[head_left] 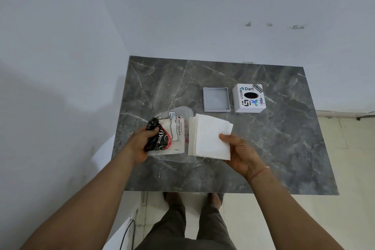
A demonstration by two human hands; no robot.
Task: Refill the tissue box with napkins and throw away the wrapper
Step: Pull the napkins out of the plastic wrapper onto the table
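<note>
My left hand (142, 140) grips the plastic tissue wrapper (172, 132), printed red, black and white, at its left end above the table. Just to its right, my right hand (239, 152) holds a stack of white napkins (211, 138) by its near right corner; the stack is out of the wrapper. Farther back stands the white tissue box (249, 98), with stickers and a dark oval hole on top. Its shallow grey tray-like base (216, 99) lies open-side up to the left of it, with nothing inside.
The grey marble table (284, 148) stands in a corner, with white walls on the left and behind. My legs and feet show under the near edge. Tiled floor lies to the right. A black cable runs along the floor at lower left.
</note>
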